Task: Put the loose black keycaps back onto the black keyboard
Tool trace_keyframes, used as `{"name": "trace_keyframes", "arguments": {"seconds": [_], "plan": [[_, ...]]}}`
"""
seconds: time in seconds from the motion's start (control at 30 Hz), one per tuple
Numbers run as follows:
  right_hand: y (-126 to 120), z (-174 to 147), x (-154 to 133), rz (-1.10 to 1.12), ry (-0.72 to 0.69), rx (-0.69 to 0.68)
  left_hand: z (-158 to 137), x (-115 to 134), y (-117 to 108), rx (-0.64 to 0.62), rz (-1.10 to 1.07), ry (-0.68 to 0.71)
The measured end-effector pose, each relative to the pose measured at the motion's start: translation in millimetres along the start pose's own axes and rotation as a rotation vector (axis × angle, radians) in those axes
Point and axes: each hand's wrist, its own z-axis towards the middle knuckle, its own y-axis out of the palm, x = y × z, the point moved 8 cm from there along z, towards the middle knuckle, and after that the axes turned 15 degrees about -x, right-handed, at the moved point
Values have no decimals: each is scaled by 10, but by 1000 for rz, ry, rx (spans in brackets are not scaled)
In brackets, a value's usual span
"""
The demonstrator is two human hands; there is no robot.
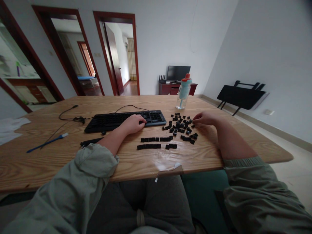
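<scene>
A black keyboard [109,118] lies across the table, with keys gone from part of its right end. My left hand [135,124] rests on that end, fingers curled and closed; what is between them, if anything, is too dark to make out. At the right edge of a loose pile of black keycaps [180,125], my right hand [204,118] pinches at a keycap with thumb and fingertips together. Two lines of keycaps [149,147] are laid out in front of the keyboard, nearer to me.
A water bottle [183,92] stands behind the pile. Left of the keyboard lie its bundled cable [79,119], a blue brush [48,143] and white tissue [11,128]. A dark bar-shaped object [91,142] lies by my left forearm. Torn film [170,169] lifts at the front edge.
</scene>
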Motion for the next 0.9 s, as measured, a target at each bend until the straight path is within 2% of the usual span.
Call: {"name": "trace_keyframes", "arguments": {"seconds": [0.1, 0.23, 0.4, 0.6, 0.77, 0.9], "plan": [[-57, -83, -129, 82, -64, 62, 0, 1, -7, 2, 1, -1], [-16, -154, -312, 378, -234, 26, 5, -11, 5, 6, 5, 6], [46, -202, -389, 528, -274, -27, 9, -27, 12, 21, -4, 10], [16, -215, -401, 395, -241, -9, 16, -27, 11, 20, -14, 13], [-132, -225, -206, 37, -54, 85, 10, -26, 8, 15, -11, 14], [-70, -185, -57, -22, 16, -18, 8, -22, -3, 15, -20, 12]]}}
